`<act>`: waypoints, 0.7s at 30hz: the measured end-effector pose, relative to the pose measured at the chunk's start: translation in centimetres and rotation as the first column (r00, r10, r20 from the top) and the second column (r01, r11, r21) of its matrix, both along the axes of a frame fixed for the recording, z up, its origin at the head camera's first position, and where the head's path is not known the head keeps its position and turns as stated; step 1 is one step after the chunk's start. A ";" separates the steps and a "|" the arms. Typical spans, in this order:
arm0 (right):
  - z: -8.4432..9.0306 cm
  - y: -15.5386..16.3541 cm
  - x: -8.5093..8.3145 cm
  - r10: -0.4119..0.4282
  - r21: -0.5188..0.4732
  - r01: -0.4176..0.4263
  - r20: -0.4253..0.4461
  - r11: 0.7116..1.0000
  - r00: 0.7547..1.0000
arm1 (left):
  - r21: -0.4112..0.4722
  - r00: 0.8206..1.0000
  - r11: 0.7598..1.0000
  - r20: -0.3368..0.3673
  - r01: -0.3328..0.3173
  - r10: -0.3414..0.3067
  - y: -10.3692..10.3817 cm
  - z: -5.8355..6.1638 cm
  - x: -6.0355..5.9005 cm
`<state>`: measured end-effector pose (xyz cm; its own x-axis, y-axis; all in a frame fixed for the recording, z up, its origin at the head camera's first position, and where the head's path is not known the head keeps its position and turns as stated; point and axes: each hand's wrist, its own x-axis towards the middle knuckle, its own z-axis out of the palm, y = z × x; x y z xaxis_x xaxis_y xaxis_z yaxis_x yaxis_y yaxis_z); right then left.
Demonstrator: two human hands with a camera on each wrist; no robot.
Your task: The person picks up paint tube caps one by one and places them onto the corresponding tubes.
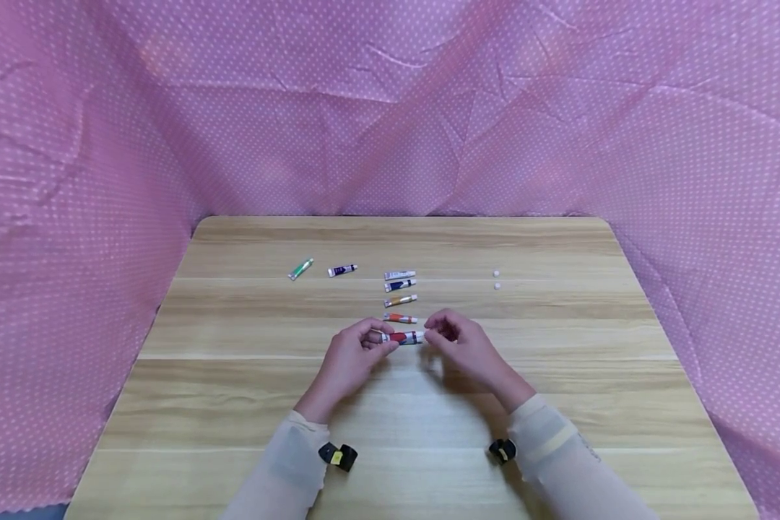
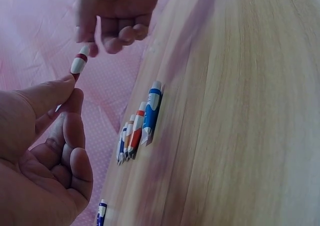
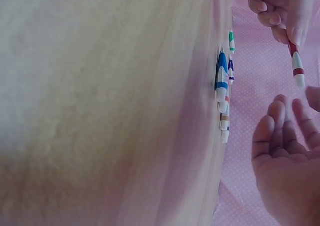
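Between thumb and fingertips, my left hand [image 1: 354,355] pinches a red paint tube [image 1: 399,338], raised off the table with its white cap [image 3: 299,79] toward my right hand. My right hand [image 3: 285,156] is close to that cap, fingers relaxed and slightly bent, apparently holding nothing. Whether a fingertip grazes the cap I cannot tell. On the table a blue paint tube [image 2: 152,110] shows in both wrist views; the head view hides it. Beyond it in a column lie an orange tube [image 1: 400,318], an ochre tube [image 1: 400,301], a dark blue tube [image 1: 399,286] and a pale tube [image 1: 399,275].
Toward the back left of the wooden table [image 1: 221,419] lie a green tube [image 1: 301,269] and a purple tube [image 1: 342,271]. Two small white caps, a far cap [image 1: 496,274] and a nearer cap [image 1: 497,287], sit at the right. Pink dotted cloth [image 1: 390,130] hangs around the table.
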<state>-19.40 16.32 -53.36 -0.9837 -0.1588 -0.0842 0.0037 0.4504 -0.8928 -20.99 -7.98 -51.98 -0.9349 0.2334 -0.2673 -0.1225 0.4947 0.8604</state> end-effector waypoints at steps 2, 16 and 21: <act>0.2 0.0 -0.1 0.013 0.005 -0.013 -0.045 1.000 0.999 | 0.007 1.000 1.000 0.006 0.000 0.000 0.0 0.0 -0.1; 0.5 -1.1 -0.3 -0.016 0.028 0.019 -0.104 0.999 0.994 | 0.036 0.999 0.999 0.003 0.034 -0.035 -0.6 0.2 -0.8; 0.4 -1.5 -0.3 -0.002 -0.010 0.001 -0.047 1.000 0.999 | 0.037 0.999 0.998 0.003 0.051 -0.051 -0.7 0.3 -1.1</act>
<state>-19.68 14.85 -52.99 -0.9868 -0.1579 -0.0361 -0.0378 0.4411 -0.8967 -22.08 -8.71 -51.66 -0.9204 0.2904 -0.2617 -0.1017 0.4685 0.8776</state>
